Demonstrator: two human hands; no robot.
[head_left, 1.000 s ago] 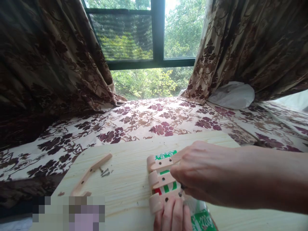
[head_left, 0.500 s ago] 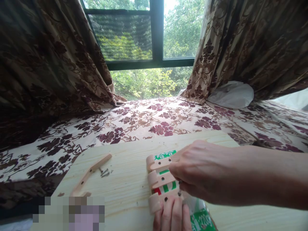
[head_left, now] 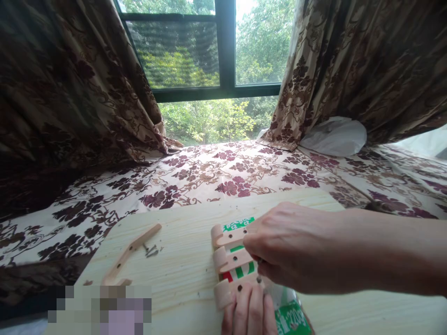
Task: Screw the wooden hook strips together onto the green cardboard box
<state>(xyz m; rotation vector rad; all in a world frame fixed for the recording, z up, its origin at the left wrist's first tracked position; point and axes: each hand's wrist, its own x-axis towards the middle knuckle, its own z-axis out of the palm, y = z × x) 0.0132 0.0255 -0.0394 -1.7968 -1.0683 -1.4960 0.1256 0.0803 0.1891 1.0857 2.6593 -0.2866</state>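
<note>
Three pale wooden pieces with rounded left ends and dark screw holes lie side by side over a green and white printed package [head_left: 291,318]. On the nearest wooden piece [head_left: 223,293], the fingers of my left hand [head_left: 246,309] press down from the front edge. My right hand [head_left: 279,246] is closed above the right part of the pieces, its fingertips near the middle piece [head_left: 226,260]; what it grips is hidden. Part of the far piece [head_left: 226,237] shows left of my knuckles.
On the pale wooden board [head_left: 178,260], a bent wooden piece [head_left: 131,251] lies at the left with several screws [head_left: 151,251] beside it. Behind are a floral cloth [head_left: 195,177], curtains, a window and a white plastic bag [head_left: 337,136]. A blurred patch covers the lower left.
The whole view has shifted very slightly. Both hands keep nearly the same places on the wooden pieces.
</note>
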